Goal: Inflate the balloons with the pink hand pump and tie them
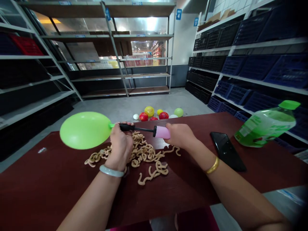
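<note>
A green balloon (pixel 85 130), blown up to an oval, sits on the nozzle end of a hand pump (pixel 161 132) with a black handle, a thin rod and a pink barrel. Around the black part and the balloon's neck, the fingers of my left hand (pixel 121 141) are closed. My right hand (pixel 180 135) grips the pink barrel, and the rod shows between the two hands. Beneath the pump, a pile of uninflated beige balloons, long and curly (pixel 146 153), lies on the dark red table (pixel 192 183); my left hand hides part of it.
On the table's right lie a black phone (pixel 227 150) and a tilted bottle of green liquid (pixel 266 123). Several inflated balloons (pixel 149 111) rest on the floor beyond the far edge. Shelves with crates (pixel 255 65) line the right; a shelf rack (pixel 125 77) stands ahead.
</note>
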Demonstrator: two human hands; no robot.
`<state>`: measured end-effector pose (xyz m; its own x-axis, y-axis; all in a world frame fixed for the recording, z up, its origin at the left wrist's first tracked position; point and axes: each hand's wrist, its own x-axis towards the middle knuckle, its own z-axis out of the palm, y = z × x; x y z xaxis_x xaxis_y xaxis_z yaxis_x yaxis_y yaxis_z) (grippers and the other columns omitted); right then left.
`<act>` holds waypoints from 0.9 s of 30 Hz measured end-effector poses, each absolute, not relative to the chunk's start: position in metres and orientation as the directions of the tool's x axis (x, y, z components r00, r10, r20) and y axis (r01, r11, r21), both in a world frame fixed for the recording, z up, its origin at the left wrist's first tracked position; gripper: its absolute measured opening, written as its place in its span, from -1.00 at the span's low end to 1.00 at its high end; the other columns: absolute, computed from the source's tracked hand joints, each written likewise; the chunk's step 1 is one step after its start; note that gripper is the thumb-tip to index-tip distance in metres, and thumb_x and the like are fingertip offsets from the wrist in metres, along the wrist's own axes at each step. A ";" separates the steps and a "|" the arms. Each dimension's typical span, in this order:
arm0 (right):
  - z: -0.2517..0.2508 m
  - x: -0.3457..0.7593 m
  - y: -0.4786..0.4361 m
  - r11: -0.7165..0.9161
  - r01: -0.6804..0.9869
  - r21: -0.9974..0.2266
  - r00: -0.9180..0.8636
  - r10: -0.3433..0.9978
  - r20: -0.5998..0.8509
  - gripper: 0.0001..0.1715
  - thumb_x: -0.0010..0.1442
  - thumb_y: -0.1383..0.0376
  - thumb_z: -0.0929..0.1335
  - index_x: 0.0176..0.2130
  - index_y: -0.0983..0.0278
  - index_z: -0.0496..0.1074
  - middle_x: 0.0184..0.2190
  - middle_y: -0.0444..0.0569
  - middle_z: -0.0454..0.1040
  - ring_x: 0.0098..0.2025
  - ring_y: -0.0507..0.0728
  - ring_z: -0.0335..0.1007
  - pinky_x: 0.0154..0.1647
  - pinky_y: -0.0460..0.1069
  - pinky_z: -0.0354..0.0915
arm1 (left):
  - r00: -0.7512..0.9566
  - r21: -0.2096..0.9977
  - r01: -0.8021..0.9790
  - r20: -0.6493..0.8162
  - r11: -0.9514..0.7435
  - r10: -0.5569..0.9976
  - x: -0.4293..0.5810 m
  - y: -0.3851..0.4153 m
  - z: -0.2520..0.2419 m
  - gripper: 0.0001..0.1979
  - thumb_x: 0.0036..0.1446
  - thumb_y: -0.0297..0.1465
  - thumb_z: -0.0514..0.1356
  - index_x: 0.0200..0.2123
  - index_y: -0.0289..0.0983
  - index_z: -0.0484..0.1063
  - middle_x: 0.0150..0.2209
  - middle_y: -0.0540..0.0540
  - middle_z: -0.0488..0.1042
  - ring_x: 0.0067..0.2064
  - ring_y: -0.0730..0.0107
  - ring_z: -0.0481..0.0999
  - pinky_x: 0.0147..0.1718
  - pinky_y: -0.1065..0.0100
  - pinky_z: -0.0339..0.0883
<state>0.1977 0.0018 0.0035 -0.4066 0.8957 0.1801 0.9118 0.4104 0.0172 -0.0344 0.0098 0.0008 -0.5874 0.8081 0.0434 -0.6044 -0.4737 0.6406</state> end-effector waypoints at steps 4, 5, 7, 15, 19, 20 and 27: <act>0.000 0.184 -0.007 0.417 0.908 -0.035 -0.406 0.899 0.162 -0.59 0.19 0.05 0.35 -0.07 0.23 0.38 -0.22 0.07 0.60 -0.20 0.30 0.57 -0.26 0.07 0.33 | -0.473 0.662 -0.630 0.087 -0.406 0.877 0.007 -0.007 -0.009 -0.92 0.18 -0.44 0.19 -0.36 -0.26 0.32 -0.44 0.00 0.44 -0.38 0.42 0.48 -0.18 0.23 0.49; -0.001 0.181 -0.008 0.417 0.907 -0.057 -0.404 0.901 0.155 -0.59 0.19 0.04 0.34 -0.06 0.23 0.37 -0.23 0.07 0.60 -0.20 0.29 0.57 -0.26 0.07 0.33 | -0.466 0.666 -0.626 0.098 -0.406 0.879 0.014 -0.010 -0.010 -0.91 0.17 -0.43 0.21 -0.35 -0.26 0.32 -0.42 0.01 0.44 -0.38 0.42 0.48 -0.20 0.25 0.48; -0.002 0.175 -0.011 0.411 0.906 -0.100 -0.394 0.906 0.152 -0.57 0.21 0.00 0.33 -0.07 0.23 0.37 -0.23 0.06 0.60 -0.21 0.28 0.57 -0.26 0.06 0.33 | -0.473 0.670 -0.607 0.128 -0.428 0.872 0.020 -0.016 -0.009 -0.87 0.14 -0.41 0.25 -0.33 -0.25 0.31 -0.42 0.01 0.43 -0.39 0.43 0.47 -0.25 0.29 0.46; 0.003 0.187 -0.002 0.436 0.893 -0.113 -0.406 0.888 0.218 -0.55 0.19 -0.02 0.35 -0.09 0.23 0.41 -0.22 0.05 0.61 -0.22 0.28 0.57 -0.30 0.05 0.30 | -0.562 0.678 -0.494 0.230 -0.545 0.795 -0.037 -0.012 0.028 -0.90 0.14 -0.45 0.21 -0.35 -0.24 0.30 -0.41 0.01 0.35 -0.38 0.44 0.43 -0.30 0.32 0.44; 0.002 0.200 0.009 0.435 0.896 -0.091 -0.409 0.887 0.213 -0.54 0.17 0.00 0.36 -0.06 0.23 0.41 -0.18 0.06 0.61 -0.18 0.27 0.56 -0.27 0.04 0.28 | -0.649 0.661 -0.416 0.266 -0.624 0.713 -0.068 -0.009 0.039 -0.92 0.16 -0.49 0.16 -0.36 -0.22 0.31 -0.41 0.00 0.34 -0.39 0.43 0.41 -0.35 0.35 0.43; 0.001 0.202 0.011 0.433 0.897 -0.085 -0.408 0.887 0.215 -0.54 0.17 0.00 0.36 -0.05 0.24 0.41 -0.18 0.06 0.61 -0.17 0.27 0.56 -0.26 0.04 0.28 | -0.652 0.655 -0.413 0.273 -0.633 0.708 -0.069 -0.008 0.039 -0.92 0.17 -0.49 0.15 -0.36 -0.22 0.31 -0.40 0.00 0.34 -0.39 0.44 0.41 -0.35 0.35 0.42; -0.001 0.193 0.003 0.444 0.893 -0.075 -0.423 0.883 0.203 -0.54 0.14 0.01 0.39 -0.08 0.23 0.40 -0.21 0.04 0.62 -0.20 0.28 0.57 -0.27 0.03 0.29 | -0.563 0.638 -0.520 0.244 -0.567 0.790 -0.016 -0.013 0.015 -0.90 0.21 -0.39 0.20 -0.31 -0.25 0.31 -0.39 0.01 0.38 -0.37 0.44 0.45 -0.29 0.33 0.43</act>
